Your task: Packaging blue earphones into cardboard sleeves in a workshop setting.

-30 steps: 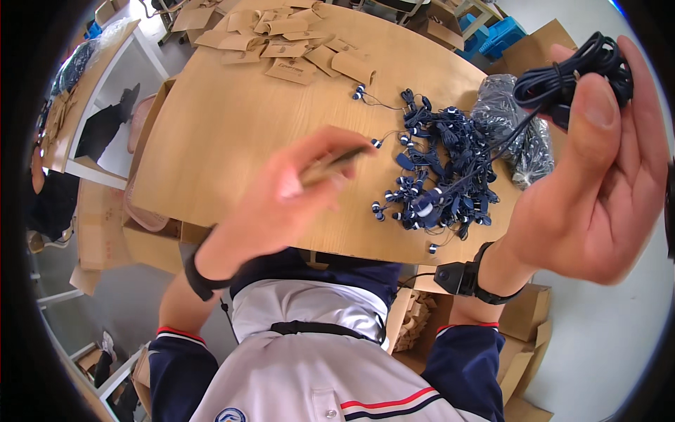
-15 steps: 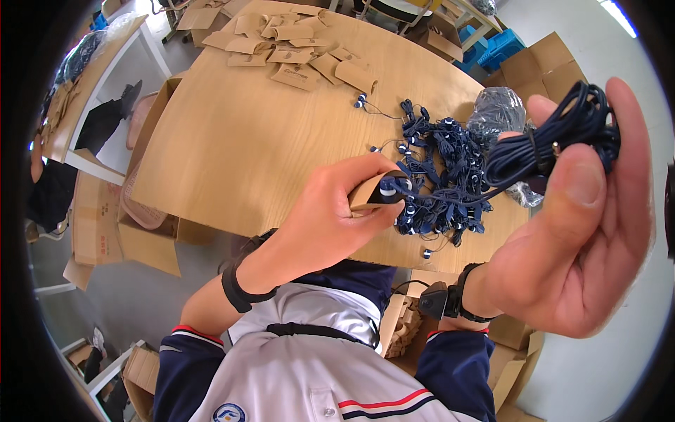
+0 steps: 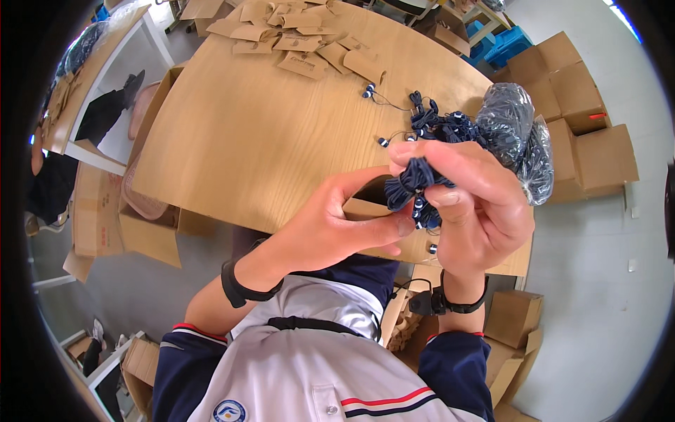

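Observation:
My left hand (image 3: 309, 228) is closed round a small brown cardboard sleeve (image 3: 364, 209), with its open end facing right. My right hand (image 3: 489, 214) pinches a bundled coil of navy earphone cable (image 3: 416, 181) between thumb and fingers, right at the mouth of the sleeve. Whether any of the coil is inside the sleeve is hidden by my fingers. Behind my right hand lies a heap of navy-and-white earphones (image 3: 450, 126), partly covered by it. One earphone bud (image 3: 368, 91) trails off the heap's left side.
Flat brown cardboard sleeves (image 3: 302, 62) are piled at the far end of the wooden table (image 3: 239, 141). Clear plastic bags of dark goods (image 3: 505, 119) sit at the table's right edge. Cardboard boxes (image 3: 576, 91) are stacked beyond; another open box (image 3: 151, 235) stands left.
My right hand has brought the cable coil in from the far right to the sleeve's mouth. The earbuds seen inside the sleeve's mouth earlier are now hidden. My left hand stays nearly in place.

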`<state>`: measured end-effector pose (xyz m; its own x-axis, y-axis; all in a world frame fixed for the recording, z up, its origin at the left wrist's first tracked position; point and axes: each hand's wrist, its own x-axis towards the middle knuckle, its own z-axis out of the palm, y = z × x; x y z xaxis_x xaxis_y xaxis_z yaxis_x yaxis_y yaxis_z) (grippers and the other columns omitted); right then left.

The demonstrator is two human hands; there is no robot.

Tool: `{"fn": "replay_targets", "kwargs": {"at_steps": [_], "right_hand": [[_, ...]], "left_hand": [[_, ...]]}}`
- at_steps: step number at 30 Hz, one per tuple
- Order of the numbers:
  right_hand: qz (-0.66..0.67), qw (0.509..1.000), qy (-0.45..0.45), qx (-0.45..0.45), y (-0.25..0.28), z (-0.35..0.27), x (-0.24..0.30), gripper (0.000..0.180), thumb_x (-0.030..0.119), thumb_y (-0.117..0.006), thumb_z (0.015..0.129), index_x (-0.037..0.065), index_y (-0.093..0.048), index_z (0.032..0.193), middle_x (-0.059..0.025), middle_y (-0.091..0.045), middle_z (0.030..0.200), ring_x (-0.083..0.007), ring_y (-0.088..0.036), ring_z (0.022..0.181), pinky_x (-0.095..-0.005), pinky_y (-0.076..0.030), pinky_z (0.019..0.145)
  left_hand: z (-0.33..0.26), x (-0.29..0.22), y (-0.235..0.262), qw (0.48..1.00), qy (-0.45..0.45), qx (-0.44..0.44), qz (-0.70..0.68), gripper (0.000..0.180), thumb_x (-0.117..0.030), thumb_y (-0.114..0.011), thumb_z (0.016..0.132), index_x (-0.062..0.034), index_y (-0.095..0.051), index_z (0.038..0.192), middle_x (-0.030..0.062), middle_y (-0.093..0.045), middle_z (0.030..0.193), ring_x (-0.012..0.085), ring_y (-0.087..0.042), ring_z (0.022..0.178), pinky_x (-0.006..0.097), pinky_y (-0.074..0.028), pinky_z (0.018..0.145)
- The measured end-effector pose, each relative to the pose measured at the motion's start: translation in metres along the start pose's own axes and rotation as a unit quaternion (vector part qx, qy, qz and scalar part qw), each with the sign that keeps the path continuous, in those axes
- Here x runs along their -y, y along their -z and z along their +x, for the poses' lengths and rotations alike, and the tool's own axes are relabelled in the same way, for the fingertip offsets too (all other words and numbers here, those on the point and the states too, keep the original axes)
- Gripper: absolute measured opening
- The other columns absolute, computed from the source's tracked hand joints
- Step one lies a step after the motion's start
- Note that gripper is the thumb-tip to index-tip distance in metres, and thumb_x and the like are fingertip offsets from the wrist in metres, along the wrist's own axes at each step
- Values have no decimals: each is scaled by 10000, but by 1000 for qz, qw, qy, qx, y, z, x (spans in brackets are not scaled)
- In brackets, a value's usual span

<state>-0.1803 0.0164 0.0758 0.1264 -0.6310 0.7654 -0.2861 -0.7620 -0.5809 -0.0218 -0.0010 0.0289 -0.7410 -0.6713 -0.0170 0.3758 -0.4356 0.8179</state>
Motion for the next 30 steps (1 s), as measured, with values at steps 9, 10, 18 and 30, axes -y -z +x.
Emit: {"fn": "replay_targets", "kwargs": {"at_steps": [9, 10, 18, 30], "right_hand": [[-117, 973, -177, 89, 6, -10, 16, 184, 47, -693, 819, -20, -730, 986, -76, -725, 937, -149, -540, 839, -248, -442, 701], [-116, 973, -179, 90, 6, -14, 17, 184, 47, -693, 819, -20, -730, 986, -76, -725, 937, -149, -540, 839, -248, -442, 701], [-254, 947, -88, 175, -15, -31, 10, 417, 77, -736, 679, 86, -707, 1096, -60, -700, 1127, -239, -582, 1093, -346, -380, 880], [-137, 932, -264, 206, -32, -61, 1, 342, -82, -678, 769, 34, -657, 1089, -102, -702, 858, -233, -695, 776, -540, -370, 1088]], "left_hand": [[-5, -2, 14, 998, 37, 26, 39, 426, -249, -719, 884, -9, -599, 1215, 43, -660, 992, 96, -653, 851, 285, -585, 650], [-6, -3, 17, 997, 43, 28, 53, 427, -252, -719, 884, -3, -595, 1208, 49, -661, 970, 105, -661, 830, 283, -588, 641], [-9, 10, 41, 997, 55, 16, 54, 352, -213, -702, 899, 19, -600, 1142, 55, -676, 842, 115, -669, 706, 239, -549, 572], [-19, 47, 68, 974, 49, 52, 214, 295, -219, -694, 898, -36, -648, 1123, 71, -691, 897, 159, -685, 612, 240, -510, 537]]}}
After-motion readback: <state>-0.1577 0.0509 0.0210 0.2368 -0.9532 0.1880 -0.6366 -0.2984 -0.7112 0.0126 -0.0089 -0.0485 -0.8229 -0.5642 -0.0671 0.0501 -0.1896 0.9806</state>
